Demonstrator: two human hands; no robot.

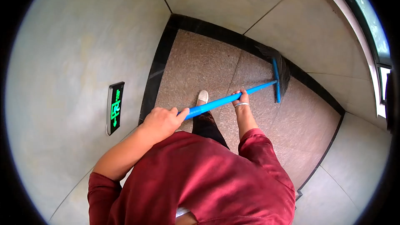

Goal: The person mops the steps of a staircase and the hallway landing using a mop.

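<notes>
A mop with a blue handle [218, 103] slants across my body, its far end lower and to the right. My left hand [161, 121] is closed around the top end of the handle, close to my chest. Farther down the shaft, my right hand [241, 97], with a bracelet at the wrist, wraps around it. The dark grey mop head [285, 71], fixed to a blue crossbar [276, 79], rests on the speckled floor and touches the black baseboard at the far right wall.
Pale wall panels surround the brownish floor [200, 58], edged by a black baseboard [208, 24]. A lit green exit sign [115, 108] hangs on the left wall. At the upper right is a window [366, 16]. One white shoe [203, 96] shows below the handle.
</notes>
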